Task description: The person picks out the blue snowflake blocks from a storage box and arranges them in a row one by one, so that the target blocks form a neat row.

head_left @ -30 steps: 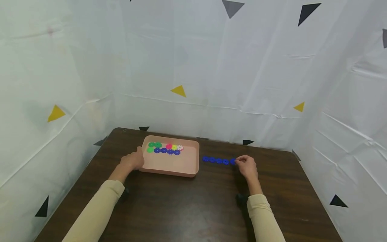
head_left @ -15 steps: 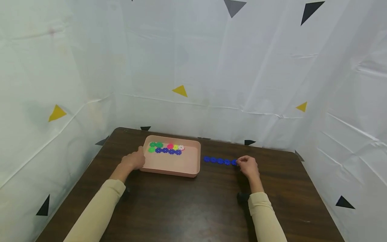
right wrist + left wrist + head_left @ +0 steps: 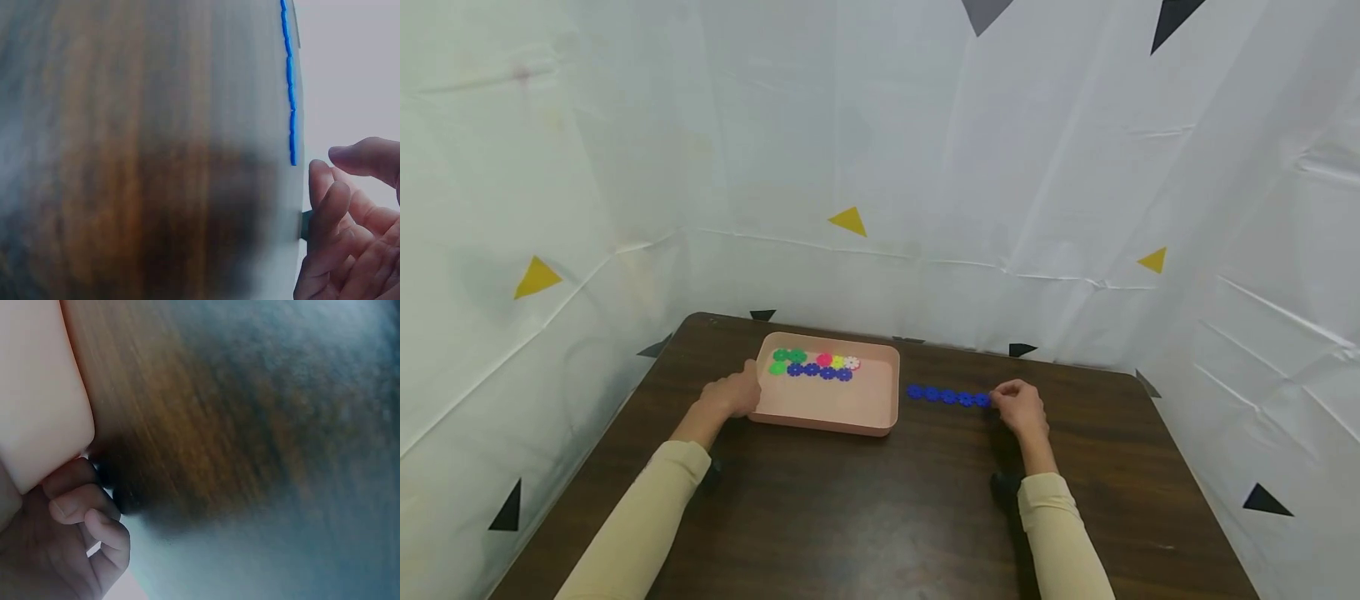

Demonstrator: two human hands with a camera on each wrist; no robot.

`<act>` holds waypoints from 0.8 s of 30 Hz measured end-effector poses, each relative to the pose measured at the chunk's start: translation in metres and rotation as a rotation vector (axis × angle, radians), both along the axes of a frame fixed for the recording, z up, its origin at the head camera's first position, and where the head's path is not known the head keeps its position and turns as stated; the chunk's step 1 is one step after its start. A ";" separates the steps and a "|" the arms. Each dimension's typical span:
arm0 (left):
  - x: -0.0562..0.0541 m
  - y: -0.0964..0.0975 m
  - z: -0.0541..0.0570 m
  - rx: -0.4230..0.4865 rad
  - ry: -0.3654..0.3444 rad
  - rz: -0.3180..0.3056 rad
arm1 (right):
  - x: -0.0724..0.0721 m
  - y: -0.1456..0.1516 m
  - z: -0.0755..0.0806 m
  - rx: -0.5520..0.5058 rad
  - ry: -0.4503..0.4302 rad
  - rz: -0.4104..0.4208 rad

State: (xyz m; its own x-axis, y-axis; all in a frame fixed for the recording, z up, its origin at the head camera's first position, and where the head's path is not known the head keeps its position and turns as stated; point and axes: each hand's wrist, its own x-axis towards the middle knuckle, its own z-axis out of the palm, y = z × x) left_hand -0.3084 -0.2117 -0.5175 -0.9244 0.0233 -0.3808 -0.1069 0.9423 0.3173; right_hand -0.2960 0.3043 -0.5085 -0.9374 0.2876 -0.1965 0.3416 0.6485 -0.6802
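We see a pink tray (image 3: 827, 405) of what looks like smooth moulded plastic with a satin sheen, and the row of blue discs (image 3: 949, 396) and the coloured discs (image 3: 812, 369) inside it look to us like plastic too. The tabletop (image 3: 865, 508) looks like dark wood or wood-look laminate, its streaked grain running under a smooth finish that gives back a hazy shine, while the sleeves (image 3: 1060, 537) look like matt cloth and the white wall sheeting (image 3: 917, 158) like thin, creased plastic or coated fabric, glossy along its folds.
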 end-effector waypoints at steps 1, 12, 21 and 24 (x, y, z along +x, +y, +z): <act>-0.003 -0.002 -0.003 -0.008 0.000 -0.001 | 0.000 -0.001 0.000 0.005 0.008 0.002; 0.001 -0.001 -0.002 -0.035 0.033 0.001 | -0.008 -0.034 0.014 0.023 0.102 0.083; 0.001 0.002 -0.005 -0.059 0.045 -0.003 | -0.017 -0.085 0.037 0.015 0.173 0.196; 0.000 0.004 -0.005 -0.061 0.046 -0.002 | -0.021 -0.102 0.040 -0.026 0.225 0.257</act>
